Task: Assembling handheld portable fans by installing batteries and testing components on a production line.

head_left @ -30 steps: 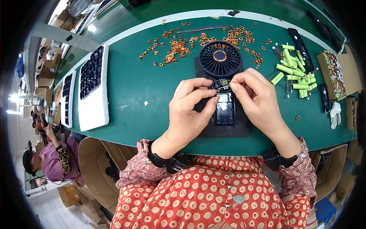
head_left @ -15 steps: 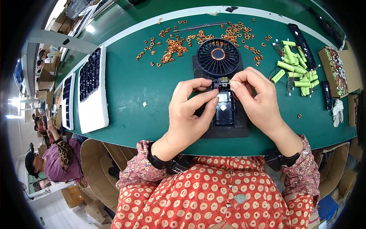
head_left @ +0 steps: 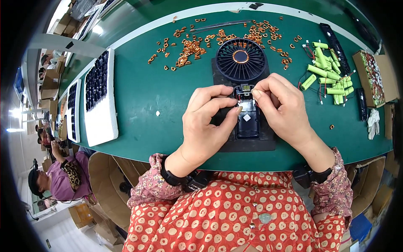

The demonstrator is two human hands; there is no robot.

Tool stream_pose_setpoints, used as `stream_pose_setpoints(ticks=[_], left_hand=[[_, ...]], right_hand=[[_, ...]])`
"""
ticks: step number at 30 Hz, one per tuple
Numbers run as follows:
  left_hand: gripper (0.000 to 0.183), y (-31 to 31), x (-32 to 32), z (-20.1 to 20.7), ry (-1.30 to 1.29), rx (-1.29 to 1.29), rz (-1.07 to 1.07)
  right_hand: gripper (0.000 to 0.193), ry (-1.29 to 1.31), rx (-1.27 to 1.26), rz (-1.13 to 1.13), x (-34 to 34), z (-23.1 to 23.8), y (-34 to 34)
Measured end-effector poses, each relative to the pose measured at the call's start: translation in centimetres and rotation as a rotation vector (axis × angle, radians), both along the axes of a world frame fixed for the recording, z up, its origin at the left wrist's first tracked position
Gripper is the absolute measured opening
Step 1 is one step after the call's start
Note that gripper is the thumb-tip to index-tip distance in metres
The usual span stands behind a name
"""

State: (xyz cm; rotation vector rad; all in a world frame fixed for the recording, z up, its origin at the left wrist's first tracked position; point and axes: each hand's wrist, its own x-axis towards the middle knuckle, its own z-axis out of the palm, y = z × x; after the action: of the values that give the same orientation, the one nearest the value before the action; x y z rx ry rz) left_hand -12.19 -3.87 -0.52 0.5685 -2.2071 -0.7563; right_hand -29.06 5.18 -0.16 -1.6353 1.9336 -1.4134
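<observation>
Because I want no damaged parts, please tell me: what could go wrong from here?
The left hand and right hand are close to the exposed board of the fan; a slip might damage it. Loose orange rings near the fan might scatter if knocked. The batteries lie heaped and might roll.

And now we see the pale sliver that lay between our fingers (head_left: 257, 95) gone from that gap, baring more circuit board (head_left: 244, 95) below the display (head_left: 246, 87).
</observation>
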Motion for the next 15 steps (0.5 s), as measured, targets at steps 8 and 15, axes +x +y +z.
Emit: stream_pose_setpoints(ticks=[8,15], left_hand=[[0.022,-0.16,0.23,-0.21,0.016,-0.006,-0.049],[0.030,-0.05,0.11,0.25,0.000,0.018,-0.009]], right_hand=[[0.009,0.109,-0.018,0.020,-0.01,-0.18,-0.07],[0.009,0.186,-0.050,0.033,-0.04,-0.24,-0.12]])
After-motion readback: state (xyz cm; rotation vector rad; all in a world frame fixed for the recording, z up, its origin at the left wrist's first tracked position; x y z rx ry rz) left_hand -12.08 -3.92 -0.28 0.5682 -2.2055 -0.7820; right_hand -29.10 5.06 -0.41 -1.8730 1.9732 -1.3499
